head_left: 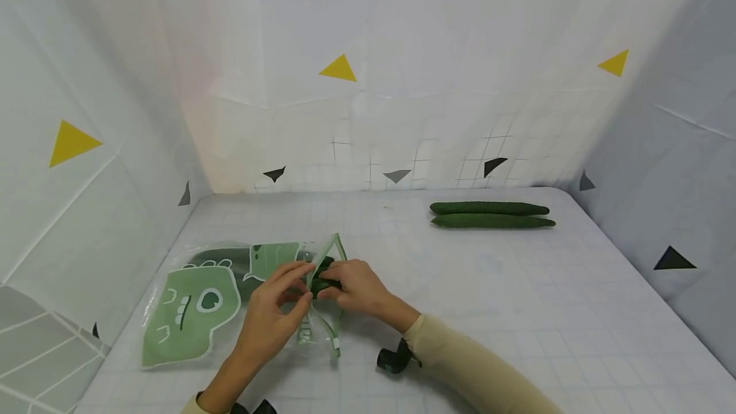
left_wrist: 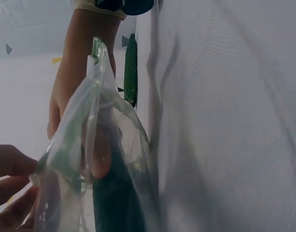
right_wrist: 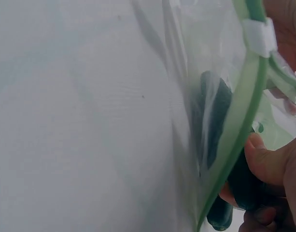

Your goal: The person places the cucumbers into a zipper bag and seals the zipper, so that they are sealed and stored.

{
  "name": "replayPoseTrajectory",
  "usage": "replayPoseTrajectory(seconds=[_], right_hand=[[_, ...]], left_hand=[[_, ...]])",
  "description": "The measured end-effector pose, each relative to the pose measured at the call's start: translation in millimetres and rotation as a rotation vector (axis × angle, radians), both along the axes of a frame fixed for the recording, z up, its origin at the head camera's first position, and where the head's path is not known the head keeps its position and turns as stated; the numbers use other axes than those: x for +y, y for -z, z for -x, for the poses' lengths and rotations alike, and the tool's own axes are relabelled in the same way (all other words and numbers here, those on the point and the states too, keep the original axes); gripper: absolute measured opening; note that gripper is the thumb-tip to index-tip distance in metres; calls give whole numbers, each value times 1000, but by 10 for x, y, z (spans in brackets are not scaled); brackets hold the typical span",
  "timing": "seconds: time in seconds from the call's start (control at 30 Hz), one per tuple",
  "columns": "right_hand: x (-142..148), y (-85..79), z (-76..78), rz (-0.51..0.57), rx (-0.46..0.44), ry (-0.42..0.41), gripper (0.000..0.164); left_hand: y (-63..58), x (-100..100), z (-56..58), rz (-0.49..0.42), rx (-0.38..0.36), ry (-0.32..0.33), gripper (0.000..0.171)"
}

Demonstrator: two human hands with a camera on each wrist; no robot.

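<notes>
The left hand [head_left: 269,315] pinches the bag [head_left: 195,321] by its rim [right_wrist: 258,87]; the right hand [head_left: 358,289] holds a cucumber [right_wrist: 242,181] at the bag's mouth. If the rim slips, the cucumber could catch there.

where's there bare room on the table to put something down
Widest free patch: the right of the table, between the paired cucumbers and right sleeve. A smaller one lies between the bag and back wall. Crowded: the bag's mouth, with left hand, right hand and bagged cucumbers.
</notes>
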State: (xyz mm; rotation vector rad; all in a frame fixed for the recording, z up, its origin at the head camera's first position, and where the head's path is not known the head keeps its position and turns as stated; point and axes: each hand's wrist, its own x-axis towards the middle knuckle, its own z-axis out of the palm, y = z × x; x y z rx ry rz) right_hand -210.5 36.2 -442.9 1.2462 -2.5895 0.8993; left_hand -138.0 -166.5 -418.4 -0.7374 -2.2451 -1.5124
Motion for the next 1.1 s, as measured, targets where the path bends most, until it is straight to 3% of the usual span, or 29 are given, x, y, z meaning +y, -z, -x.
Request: replayPoseTrajectory(seconds=[0.27, 0.47, 0.67, 0.8, 1.1], right_hand=[[-111, 41, 22, -37, -4, 63, 20], [-182, 22, 30, -39, -78, 121, 19], [-134, -16, -14, -164, -90, 247, 32], [-8, -63, -31, -195, -98, 291, 35], [688, -183, 89, -83, -183, 318, 21]], left_hand=[[5, 5, 1, -9, 7, 1, 51], [17, 2, 10, -10, 19, 2, 53], [20, -1, 11, 3, 15, -3, 54], [9, -3, 9, 0, 12, 2, 56], [-3, -3, 12, 25, 45, -21, 57]])
